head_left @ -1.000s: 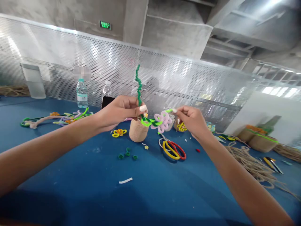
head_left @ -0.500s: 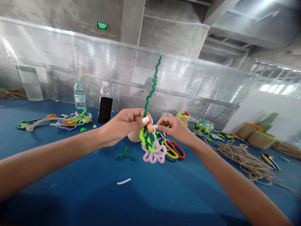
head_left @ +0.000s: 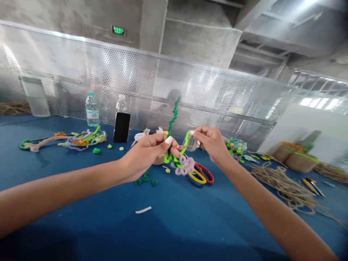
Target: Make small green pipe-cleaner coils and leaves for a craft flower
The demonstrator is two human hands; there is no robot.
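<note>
Between thumb and fingers my left hand (head_left: pixel 152 154) pinches a twisted dark green pipe cleaner stem (head_left: pixel 173 119), which points up. Below these fingers hangs a pale purple looped flower (head_left: pixel 185 166), with light green loops around its base. My right hand (head_left: pixel 210 141) is closed on the upper end of a light green pipe cleaner (head_left: pixel 186 142) that runs down to the flower, right of my left fingertips. Red and yellow-handled scissors (head_left: pixel 205 174) lie just behind and right of the flower. Part of the stem's base is hidden by my left fingers.
Pipe cleaners (head_left: pixel 81 140) lie in a pile at the left, near a phone (head_left: pixel 121 127) and a water bottle (head_left: pixel 92 110). Twine (head_left: pixel 282 185), pliers (head_left: pixel 314 186) and woven pots (head_left: pixel 301 161) are at the right. A white strip (head_left: pixel 143 210) lies in front on the blue table (head_left: pixel 174 232).
My right hand has moved up and right, drawing the light green pipe cleaner out from the flower. The stem sits lower, and the flower has shifted slightly up and right.
</note>
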